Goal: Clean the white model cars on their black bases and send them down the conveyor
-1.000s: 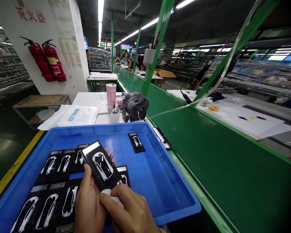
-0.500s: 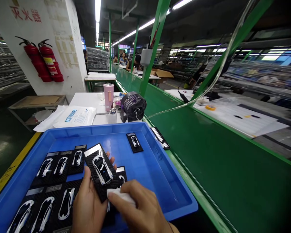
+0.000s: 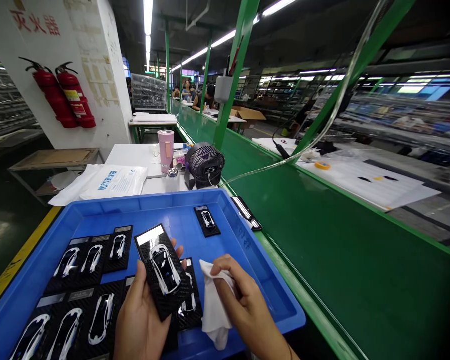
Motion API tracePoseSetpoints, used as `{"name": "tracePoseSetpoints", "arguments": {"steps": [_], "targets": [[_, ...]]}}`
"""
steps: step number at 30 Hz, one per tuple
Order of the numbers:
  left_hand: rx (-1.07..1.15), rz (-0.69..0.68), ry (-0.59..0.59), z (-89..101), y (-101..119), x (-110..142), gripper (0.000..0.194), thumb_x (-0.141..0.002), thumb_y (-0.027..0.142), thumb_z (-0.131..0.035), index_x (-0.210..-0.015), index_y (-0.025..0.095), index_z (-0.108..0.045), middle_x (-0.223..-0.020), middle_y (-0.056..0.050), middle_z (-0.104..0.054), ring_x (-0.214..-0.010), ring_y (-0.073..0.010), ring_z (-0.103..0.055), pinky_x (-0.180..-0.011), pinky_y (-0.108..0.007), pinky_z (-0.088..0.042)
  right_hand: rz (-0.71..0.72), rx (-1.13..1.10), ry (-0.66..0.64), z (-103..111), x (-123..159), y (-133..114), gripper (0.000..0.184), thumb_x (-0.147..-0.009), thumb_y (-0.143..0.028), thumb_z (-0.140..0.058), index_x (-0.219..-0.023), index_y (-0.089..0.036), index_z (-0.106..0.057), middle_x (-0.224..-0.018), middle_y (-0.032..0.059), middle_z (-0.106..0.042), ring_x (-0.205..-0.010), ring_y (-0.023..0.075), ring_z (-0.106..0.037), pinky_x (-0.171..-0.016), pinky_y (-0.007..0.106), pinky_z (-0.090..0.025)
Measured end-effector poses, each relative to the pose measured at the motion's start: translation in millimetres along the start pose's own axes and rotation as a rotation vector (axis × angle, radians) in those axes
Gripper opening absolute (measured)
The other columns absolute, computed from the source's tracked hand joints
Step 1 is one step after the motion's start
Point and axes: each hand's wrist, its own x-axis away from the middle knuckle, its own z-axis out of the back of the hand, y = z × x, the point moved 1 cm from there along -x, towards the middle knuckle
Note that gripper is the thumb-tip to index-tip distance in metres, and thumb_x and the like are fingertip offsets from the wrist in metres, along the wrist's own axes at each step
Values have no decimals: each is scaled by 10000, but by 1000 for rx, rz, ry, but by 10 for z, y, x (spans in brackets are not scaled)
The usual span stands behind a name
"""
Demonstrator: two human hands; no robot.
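Note:
My left hand [image 3: 140, 317] grips a black carbon-fibre plaque [image 3: 164, 270] bearing a white-and-black model car, tilted up above a blue plastic tray [image 3: 146, 199]. My right hand [image 3: 247, 305] pinches a crumpled white cloth [image 3: 214, 300] and is apart from the plaque, to its right. Several matching plaques lie in the tray. One group sits at the left [image 3: 93, 260], one plaque [image 3: 189, 300] lies partly hidden under my left hand, and a single one [image 3: 207, 220] lies near the far rim.
Behind the tray stand a small black fan [image 3: 204, 165], a pink tumbler [image 3: 166, 150] and a white packet [image 3: 114, 181] on a white table. A green workbench [image 3: 322, 250] runs along the right. Co-workers sit far down the line.
My right hand has drawn away to the right with the cloth, which now hangs loose instead of lying against the plaque. The plaque in my left hand has tilted slightly.

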Motion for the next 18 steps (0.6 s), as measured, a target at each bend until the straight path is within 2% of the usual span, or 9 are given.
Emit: {"name": "tracePoseSetpoints", "arguments": {"steps": [3,8,11,13,15,16,18], "targets": [[5,48,-3,-8,3,19,356,-865,338,-404,-1110,171,-601,-1160,-140,-581,-1031,-274,-560,-789,-351,-515,-53,-66,-41,-30,8,28,157,-832,-91,-378,-772,-127,-519,-809,20,-491,-760,36,-484,-624,99,-381],[-82,106,-22,12,73,29,396,-820,399,-492,-1151,192,-563,-1153,-123,-589,-1036,-294,-555,-829,-414,-496,-45,-66,-6,33,37,98,160,-824,-104,-402,-819,-137,-558,-845,31,-496,-764,46,-486,-594,108,-371],[-211,96,-38,-11,198,-63,406,-818,390,-501,-1137,145,-561,-1117,-152,-601,-1008,-298,-571,-845,-440,-485,-35,-41,12,104,65,148,171,-835,-122,-400,-838,-142,-569,-863,36,-497,-778,47,-493,-603,107,-379],[-330,73,-44,-51,293,-217,384,-826,360,-496,-1108,107,-559,-1057,-174,-621,-954,-291,-598,-822,-445,-494,-35,-30,34,152,84,181,168,-835,-132,-405,-834,-140,-573,-862,38,-498,-777,48,-496,-595,106,-379],[-360,51,-65,-103,347,-456,355,-802,335,-541,-1086,123,-559,-969,-144,-647,-849,-265,-632,-758,-436,-515,-44,-27,59,188,105,214,162,-833,-144,-414,-823,-135,-574,-863,42,-498,-772,51,-497,-575,106,-375],[-378,50,-72,-128,345,-601,336,-792,323,-558,-1054,113,-569,-901,-127,-654,-771,-244,-641,-709,-426,-524,-51,-30,68,199,116,229,160,-833,-152,-416,-820,-133,-575,-867,44,-498,-772,52,-498,-561,105,-371],[-405,37,-85,-170,274,-912,251,-807,276,-547,-996,112,-573,-819,-70,-643,-659,-153,-617,-636,-330,-523,-70,-37,73,210,137,259,163,-838,-167,-415,-825,-135,-574,-878,46,-496,-774,53,-498,-549,105,-367]]}}
